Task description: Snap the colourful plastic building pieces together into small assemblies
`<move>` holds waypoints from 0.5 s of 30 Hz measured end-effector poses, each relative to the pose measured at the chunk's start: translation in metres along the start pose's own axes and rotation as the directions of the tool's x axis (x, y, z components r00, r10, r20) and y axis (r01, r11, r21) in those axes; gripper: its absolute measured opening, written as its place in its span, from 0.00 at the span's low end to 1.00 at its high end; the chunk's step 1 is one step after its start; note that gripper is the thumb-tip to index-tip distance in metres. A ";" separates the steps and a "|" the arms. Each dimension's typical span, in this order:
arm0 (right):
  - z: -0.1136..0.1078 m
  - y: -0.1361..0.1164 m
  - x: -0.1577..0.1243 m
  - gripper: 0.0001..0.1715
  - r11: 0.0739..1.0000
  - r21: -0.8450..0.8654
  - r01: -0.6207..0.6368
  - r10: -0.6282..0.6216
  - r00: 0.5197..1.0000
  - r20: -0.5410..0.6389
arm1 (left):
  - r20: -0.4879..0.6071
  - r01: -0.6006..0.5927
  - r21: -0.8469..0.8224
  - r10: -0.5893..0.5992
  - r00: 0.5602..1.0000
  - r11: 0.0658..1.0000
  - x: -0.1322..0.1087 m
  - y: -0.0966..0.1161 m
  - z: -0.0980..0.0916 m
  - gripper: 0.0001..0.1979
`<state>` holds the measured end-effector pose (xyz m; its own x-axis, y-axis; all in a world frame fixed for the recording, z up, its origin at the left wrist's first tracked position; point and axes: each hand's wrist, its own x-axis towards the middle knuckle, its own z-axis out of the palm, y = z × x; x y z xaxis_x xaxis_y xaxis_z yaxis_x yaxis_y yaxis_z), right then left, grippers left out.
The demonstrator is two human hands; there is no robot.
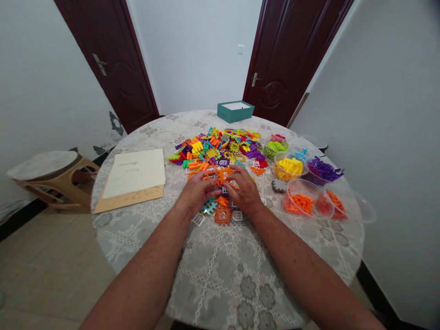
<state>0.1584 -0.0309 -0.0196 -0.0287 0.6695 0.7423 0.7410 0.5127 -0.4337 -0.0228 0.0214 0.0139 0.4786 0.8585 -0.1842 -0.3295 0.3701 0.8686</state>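
Observation:
An orange plastic building piece (225,174) with notched edges is between my two hands, above the near side of a colourful heap of building pieces (220,146). My right hand (244,189) grips it with curled fingers. From the other side, my left hand (197,191) has its fingers bent around the same piece; the fingertips partly hide it. Below the hands lie an orange square piece (222,215), a light blue piece (209,207) and white window-shaped pieces (198,219).
On the right stand clear tubs of yellow pieces (289,168), orange pieces (302,204) and purple pieces (323,169). Green pieces (276,147) fill another. A teal box (235,112) sits at the back, papers (135,174) at left. A stool (58,176) stands beside the round table (213,284).

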 end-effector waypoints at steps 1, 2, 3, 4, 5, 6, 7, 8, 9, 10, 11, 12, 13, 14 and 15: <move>0.001 0.000 0.000 0.09 1.000 0.003 0.004 -0.004 1.000 0.000 | -0.002 0.009 -0.004 -0.009 1.000 1.000 0.001 -0.001 -0.001 0.18; 0.001 0.000 -0.001 0.10 1.000 0.007 0.010 -0.010 1.000 0.000 | 0.000 0.016 -0.011 -0.016 1.000 1.000 0.001 -0.001 -0.001 0.18; 0.002 0.000 -0.001 0.11 1.000 0.010 0.017 -0.017 1.000 0.002 | 0.003 0.019 -0.020 -0.019 1.000 1.000 0.001 -0.001 -0.001 0.17; 0.003 0.000 -0.001 0.13 1.000 0.014 0.023 -0.023 1.000 0.004 | 0.007 0.018 -0.030 -0.018 1.000 0.999 0.001 -0.002 -0.001 0.18; 0.003 -0.001 -0.002 0.14 0.999 0.017 0.028 -0.028 1.000 0.006 | 0.012 0.012 -0.040 -0.012 1.000 0.999 0.001 -0.002 -0.001 0.18; 0.003 -0.001 -0.002 0.16 0.999 0.020 0.033 -0.034 0.999 0.008 | 0.019 0.006 -0.050 -0.005 1.000 0.999 0.000 -0.002 0.000 0.19; 0.003 -0.003 -0.002 0.17 0.999 0.022 0.040 -0.040 0.999 0.009 | 0.029 0.002 -0.058 -0.001 1.000 0.998 -0.001 -0.002 0.001 0.20; 0.003 -0.004 -0.002 0.19 0.999 0.022 0.047 -0.047 0.999 0.012 | 0.040 0.005 -0.064 -0.003 0.999 0.998 -0.002 -0.001 0.001 0.20; 0.003 -0.005 -0.002 0.20 0.998 0.022 0.054 -0.054 0.998 0.015 | 0.051 0.013 -0.065 -0.010 0.999 0.998 -0.002 -0.001 0.002 0.20; 0.003 -0.006 -0.002 0.21 0.998 0.021 0.061 -0.061 0.998 0.023 | 0.061 0.023 -0.061 -0.020 0.998 0.998 -0.003 -0.002 0.003 0.20; 0.004 -0.007 -0.003 0.22 0.998 0.019 0.067 -0.067 0.997 0.037 | 0.067 0.031 -0.050 -0.028 0.997 0.998 -0.003 -0.002 0.003 0.19; 0.006 -0.007 -0.003 0.24 0.997 0.017 0.071 -0.072 0.996 0.053 | 0.067 0.032 -0.035 -0.030 0.997 0.999 -0.003 -0.003 0.003 0.19; 0.007 -0.006 -0.003 0.25 0.997 0.017 0.075 -0.076 0.995 0.071 | 0.064 0.028 -0.019 -0.027 0.998 0.999 -0.002 -0.004 0.003 0.18; 0.009 -0.005 -0.003 0.26 0.997 0.017 0.078 -0.079 0.993 0.085 | 0.059 0.024 -0.007 -0.023 0.998 1.000 -0.002 -0.005 0.003 0.17; 0.011 -0.005 -0.002 0.26 0.997 0.018 0.076 -0.078 0.993 0.094 | 0.053 0.020 -0.003 -0.020 0.998 1.000 -0.001 -0.005 0.002 0.16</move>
<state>0.1475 -0.0290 -0.0247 -0.1491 0.6749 0.7227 0.7243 0.5720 -0.3849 -0.0194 0.0177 0.0106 0.5274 0.8311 -0.1767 -0.3224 0.3881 0.8634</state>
